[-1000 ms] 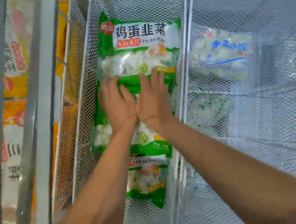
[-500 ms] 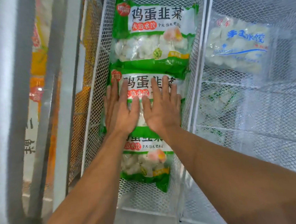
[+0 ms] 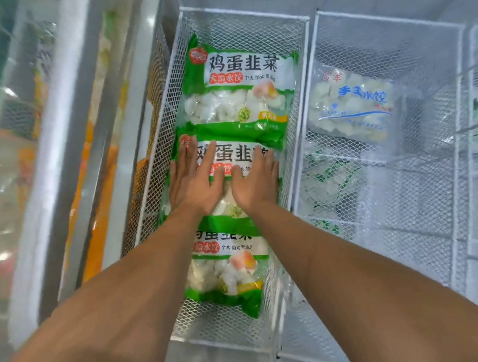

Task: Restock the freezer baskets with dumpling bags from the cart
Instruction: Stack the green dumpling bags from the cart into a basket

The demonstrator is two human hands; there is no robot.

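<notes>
Fingers (image 3: 211, 157) of both hands lie straight, pressing flat on the middle green dumpling bag (image 3: 238, 157) in the mesh freezer basket (image 3: 245, 29).

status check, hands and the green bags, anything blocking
Left hand and right hand flat on middle green bag. Three green bags overlapping in white basket. Nothing blocking.

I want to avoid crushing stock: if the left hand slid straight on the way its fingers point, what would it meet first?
Probably the far green bag. The left hand lies flat on the middle green bag, fingers pointing toward the far bag's lower edge, which overlaps just ahead. Exact height difference is unclear.
</notes>
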